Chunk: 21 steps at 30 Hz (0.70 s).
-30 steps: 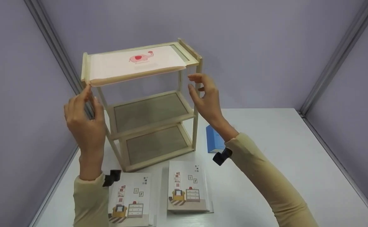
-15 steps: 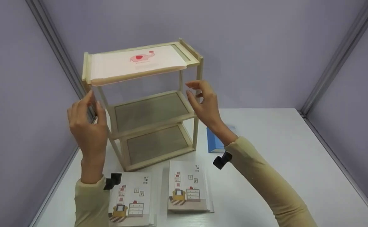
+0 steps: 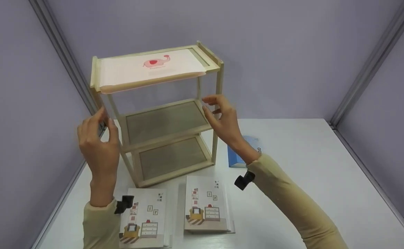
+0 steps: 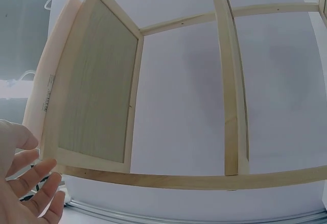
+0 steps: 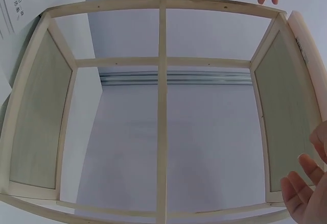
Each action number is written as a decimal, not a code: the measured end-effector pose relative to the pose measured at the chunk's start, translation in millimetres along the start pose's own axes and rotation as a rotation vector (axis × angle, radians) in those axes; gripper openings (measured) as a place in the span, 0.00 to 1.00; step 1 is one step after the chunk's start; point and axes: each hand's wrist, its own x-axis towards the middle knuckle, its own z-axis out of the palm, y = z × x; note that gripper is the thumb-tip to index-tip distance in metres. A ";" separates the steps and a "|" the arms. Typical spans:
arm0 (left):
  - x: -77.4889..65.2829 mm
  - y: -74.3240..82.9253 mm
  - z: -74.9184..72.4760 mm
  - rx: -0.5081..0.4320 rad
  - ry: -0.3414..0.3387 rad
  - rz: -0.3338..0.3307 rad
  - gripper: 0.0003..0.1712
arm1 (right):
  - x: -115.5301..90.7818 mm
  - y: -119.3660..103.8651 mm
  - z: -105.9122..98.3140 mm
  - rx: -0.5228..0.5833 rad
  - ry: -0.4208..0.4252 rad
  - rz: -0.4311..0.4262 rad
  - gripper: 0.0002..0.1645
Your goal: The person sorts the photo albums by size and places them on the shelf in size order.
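My left hand (image 3: 100,147) is raised at the front left of a pale wooden three-tier shelf (image 3: 167,140), fingers relaxed and holding nothing. My right hand (image 3: 225,121) hangs by the front right post, thumb and fingers apart with nothing between them. On the top tier lies a flat, white, book-like thing (image 3: 126,72) with a pink elephant on it. Its front edge juts past the shelf frame, above both hands. From below, the left wrist view shows its pinkish underside (image 4: 53,76) with a barcode. The right wrist view also has loosely bent fingers (image 5: 294,193) near the top tier.
Two stacks of white books with a room drawing, a left stack (image 3: 145,218) and a right stack (image 3: 205,204), lie on the white table (image 3: 292,166) before the shelf. A blue book (image 3: 235,155) lies right of it, partly behind the right forearm. Grey walls surround the table.
My left hand has come away from the front left corner of the elephant-printed thing and moved down. My right hand has also lowered slightly. The elephant-printed thing stays in place on the top tier.
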 end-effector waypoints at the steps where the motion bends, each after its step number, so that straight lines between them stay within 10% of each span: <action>1: -1.0 -0.3 -0.2 0.001 -0.004 -0.005 0.15 | -0.8 -0.1 0.5 0.004 -0.005 0.006 0.12; 21: -14.4 -11.4 -3.6 0.021 -0.034 -0.031 0.14 | -15.1 -22.0 5.4 0.047 -0.035 0.020 0.10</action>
